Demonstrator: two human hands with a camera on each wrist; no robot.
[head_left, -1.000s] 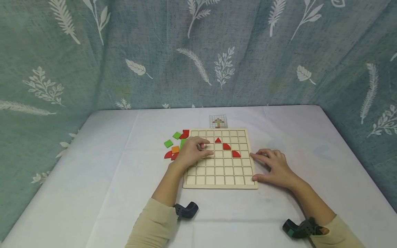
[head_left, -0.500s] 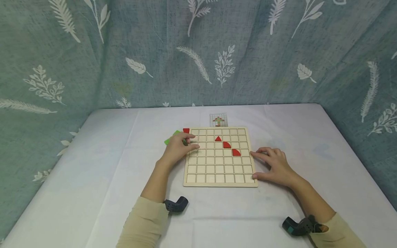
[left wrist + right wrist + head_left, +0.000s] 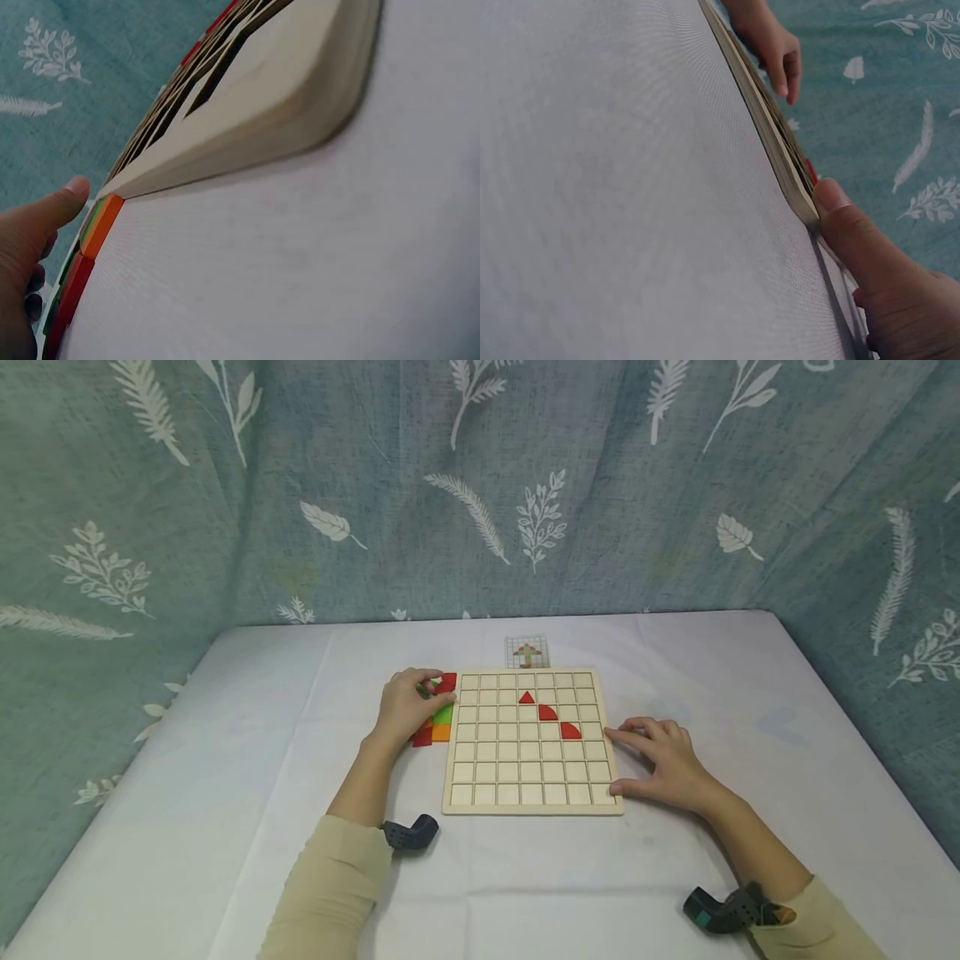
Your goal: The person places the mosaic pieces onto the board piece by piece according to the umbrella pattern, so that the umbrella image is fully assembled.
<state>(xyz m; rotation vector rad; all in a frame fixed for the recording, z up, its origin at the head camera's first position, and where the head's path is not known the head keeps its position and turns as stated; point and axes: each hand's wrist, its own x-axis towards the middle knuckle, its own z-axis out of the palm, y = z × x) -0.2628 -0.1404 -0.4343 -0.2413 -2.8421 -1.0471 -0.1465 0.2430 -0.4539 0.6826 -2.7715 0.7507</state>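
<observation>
A wooden grid board (image 3: 495, 749) lies flat on the table, bearing a red triangle (image 3: 527, 698) and two red quarter-circle pieces, one upper (image 3: 548, 712) and one lower (image 3: 571, 731). My left hand (image 3: 399, 710) hovers over the loose pieces at the board's left edge, thumb and forefinger apart. Under and beside it show a red piece (image 3: 448, 682), a green piece (image 3: 442, 715) and an orange square (image 3: 441, 732); its palm hides others. My right hand (image 3: 663, 768) touches the board's right edge with thumb and forefinger; its thumb (image 3: 847, 217) meets the rim in the right wrist view.
A small pattern card (image 3: 527, 651) with a coloured figure on a grid lies just behind the board. White cloth (image 3: 225, 793) covers the table. A leaf-patterned curtain (image 3: 390, 527) hangs behind and at the sides.
My left hand has moved left, from above the board to the loose pieces beside it. My right hand has stayed at the board's edge. The red pieces on the grid have not moved.
</observation>
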